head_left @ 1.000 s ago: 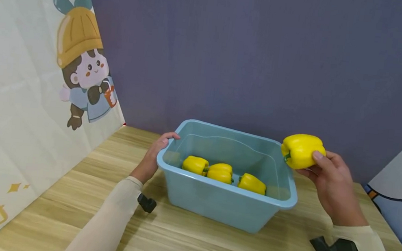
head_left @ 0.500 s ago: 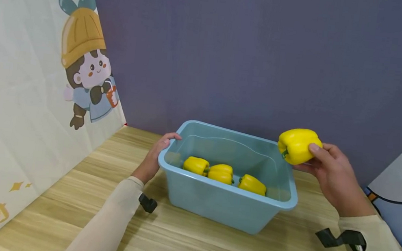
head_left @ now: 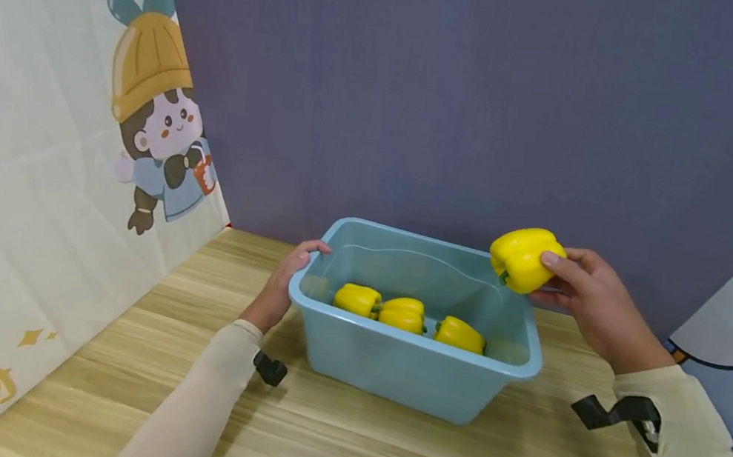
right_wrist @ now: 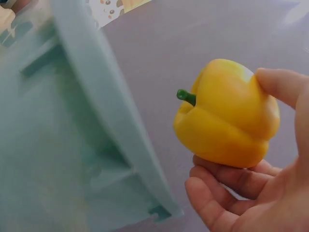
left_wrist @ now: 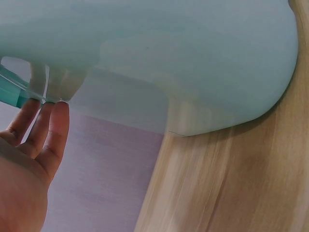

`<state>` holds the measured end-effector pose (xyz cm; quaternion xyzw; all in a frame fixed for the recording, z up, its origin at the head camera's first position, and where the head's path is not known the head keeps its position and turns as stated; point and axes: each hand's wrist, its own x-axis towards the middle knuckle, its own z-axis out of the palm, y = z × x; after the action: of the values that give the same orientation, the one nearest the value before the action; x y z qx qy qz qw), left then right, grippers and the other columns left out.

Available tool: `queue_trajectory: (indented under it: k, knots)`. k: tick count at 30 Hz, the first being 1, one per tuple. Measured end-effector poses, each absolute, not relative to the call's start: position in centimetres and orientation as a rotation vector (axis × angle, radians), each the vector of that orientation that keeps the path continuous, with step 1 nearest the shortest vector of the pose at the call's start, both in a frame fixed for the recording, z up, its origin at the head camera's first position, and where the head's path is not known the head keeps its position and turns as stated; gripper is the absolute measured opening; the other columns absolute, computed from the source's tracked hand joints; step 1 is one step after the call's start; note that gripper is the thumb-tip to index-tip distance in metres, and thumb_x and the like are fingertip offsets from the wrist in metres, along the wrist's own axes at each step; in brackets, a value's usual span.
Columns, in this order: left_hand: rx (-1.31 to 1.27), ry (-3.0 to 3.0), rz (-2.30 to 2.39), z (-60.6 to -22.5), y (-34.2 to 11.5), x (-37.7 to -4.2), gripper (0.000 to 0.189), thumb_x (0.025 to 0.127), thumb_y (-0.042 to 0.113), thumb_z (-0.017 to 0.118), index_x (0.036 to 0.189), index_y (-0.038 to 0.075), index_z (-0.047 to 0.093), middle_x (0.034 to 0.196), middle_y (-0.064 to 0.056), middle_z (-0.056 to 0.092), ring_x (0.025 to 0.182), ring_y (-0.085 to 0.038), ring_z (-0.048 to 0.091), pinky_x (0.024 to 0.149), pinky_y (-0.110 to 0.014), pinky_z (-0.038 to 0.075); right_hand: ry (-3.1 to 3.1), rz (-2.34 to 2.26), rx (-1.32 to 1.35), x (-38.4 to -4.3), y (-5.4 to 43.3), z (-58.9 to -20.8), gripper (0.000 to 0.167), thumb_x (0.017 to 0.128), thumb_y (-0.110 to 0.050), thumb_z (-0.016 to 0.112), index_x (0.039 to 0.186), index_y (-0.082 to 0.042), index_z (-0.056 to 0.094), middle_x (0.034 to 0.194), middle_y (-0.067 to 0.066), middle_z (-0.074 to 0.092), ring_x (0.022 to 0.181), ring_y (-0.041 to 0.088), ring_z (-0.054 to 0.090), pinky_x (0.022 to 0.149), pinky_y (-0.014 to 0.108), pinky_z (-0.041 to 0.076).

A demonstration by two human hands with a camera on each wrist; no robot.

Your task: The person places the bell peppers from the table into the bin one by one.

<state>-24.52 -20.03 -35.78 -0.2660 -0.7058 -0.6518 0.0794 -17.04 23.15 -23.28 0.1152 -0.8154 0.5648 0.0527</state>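
A yellow bell pepper (head_left: 525, 260) with a green stem is pinched between the thumb and fingers of my right hand (head_left: 590, 300), raised above the right end of a light blue plastic tub (head_left: 392, 369). The right wrist view shows the same bell pepper (right_wrist: 231, 116) beside the tub's rim (right_wrist: 111, 96). At the tub's left end, my left hand (head_left: 281, 286) grips the rim, with a digit over its top. In the left wrist view, several fingertips of that hand (left_wrist: 34, 150) touch the tub under its edge. Three more yellow bell peppers (head_left: 402, 314) lie on the tub's floor.
The tub stands on a wood-grain tabletop (head_left: 344, 442). Behind it rises a dark purple-grey panel (head_left: 453, 103). A white sheet with a cartoon figure (head_left: 168, 133) hangs at left, and another printed sheet (head_left: 729, 348) is at right.
My right hand has carried the bell pepper left and slightly up, from beside the tub's right rim to over its right end. The left hand keeps its place on the rim.
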Motion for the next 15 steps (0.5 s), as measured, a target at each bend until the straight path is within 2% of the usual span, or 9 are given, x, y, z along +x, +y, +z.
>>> queue_trajectory:
  k: [8, 15]
  knots:
    - [-0.797, -2.092, -1.934, -35.8, -20.0, -24.8, 0.052, 0.102, 0.048, 0.030, 0.131, 0.011, 0.053, 0.136, -0.011, 0.050, 0.108, -0.033, 0.053, 0.085, -0.035, 0.046, -2.583, 1.629, 0.375, -17.4, 23.0, -22.2, 0.037, 0.105, -0.038, 0.049, 0.128, -0.012, 0.035, 0.130, 0.017, 0.041, 0.100, 0.017, 0.063, 0.082, 0.031, 0.056]
    - [-0.800, -2.096, -1.941, -36.1, -20.0, -25.0, 0.052, 0.102, 0.048, 0.030, 0.131, 0.011, 0.053, 0.135, -0.012, 0.050, 0.109, -0.041, 0.052, 0.083, -0.034, 0.047, -2.711, 1.523, 0.329, -18.0, 23.0, -21.3, 0.064, 0.102, -0.043, 0.053, 0.141, 0.000, 0.026, 0.135, 0.020, 0.042, 0.099, 0.018, 0.064, 0.082, 0.030, 0.055]
